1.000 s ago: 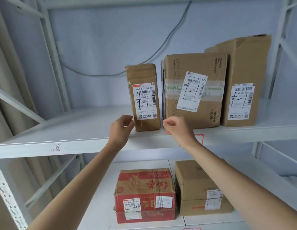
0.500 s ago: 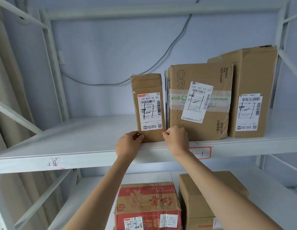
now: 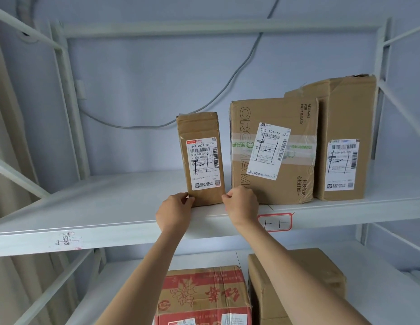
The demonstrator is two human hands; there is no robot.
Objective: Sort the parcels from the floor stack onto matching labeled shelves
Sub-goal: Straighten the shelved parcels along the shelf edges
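On the upper shelf (image 3: 110, 207), a narrow parcel (image 3: 200, 158) stands upright just left of a larger box (image 3: 272, 148); the left hand (image 3: 173, 213) and right hand (image 3: 243, 206) pinch its bottom corners, fingers curled against the cardboard

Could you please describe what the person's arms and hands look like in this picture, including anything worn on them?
Both forearms are bare as far as the frame shows: no sleeves reach into view. The left hand and the right hand wear no gloves, and no rings, watch or wristbands can be seen. No markings show on either arm.
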